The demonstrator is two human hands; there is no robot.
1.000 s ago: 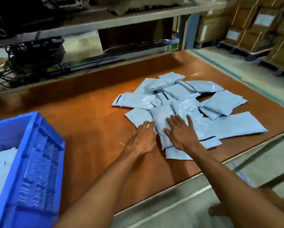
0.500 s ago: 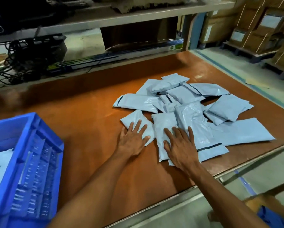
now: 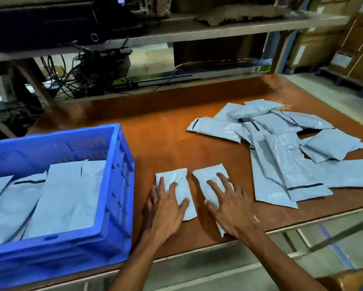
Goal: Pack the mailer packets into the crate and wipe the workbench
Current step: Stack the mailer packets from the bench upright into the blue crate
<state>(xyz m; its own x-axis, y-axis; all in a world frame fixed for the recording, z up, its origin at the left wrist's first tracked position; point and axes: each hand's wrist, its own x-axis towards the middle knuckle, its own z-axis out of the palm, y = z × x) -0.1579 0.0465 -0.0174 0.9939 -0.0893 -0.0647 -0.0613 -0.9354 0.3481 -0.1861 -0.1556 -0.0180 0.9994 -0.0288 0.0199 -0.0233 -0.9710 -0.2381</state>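
Both hands work at the near edge of the workbench (image 3: pixel 155 131), around 6 o'clock in the view. The left hand (image 3: pixel 166 208) lies flat with its fingers spread wide on one small packet (image 3: pixel 173 175). The right hand (image 3: pixel 229 206) lies the same way, fingers fanned, on a second packet (image 3: pixel 208 173) just beside the first, at its 3 o'clock. Neither hand curls round anything; palms and straight fingers press the packets down against the board. Flat pressure like this suits slippery plastic, which slides under a palm more readily than it lifts. The likely aim is to drag the pair toward the bench edge or the crate, where a thumb can get under an edge. That is a judgement, not something shown.

The blue crate (image 3: pixel 117 185) stands at 9 o'clock, close to the front edge and within easy reach of the left hand. Inside it, several packed packets (image 3: pixel 67 196) lie flat and overlapping, covering what shows of the floor. Its slotted walls rise well above them, so room remains.

The loose pile (image 3: pixel 281 148) sprawls at 2 o'clock, apart from the two under the hands, with a few dark seal strips showing. With that many left out, packing looks partway done and wiping not yet begun. No cloth is in view.
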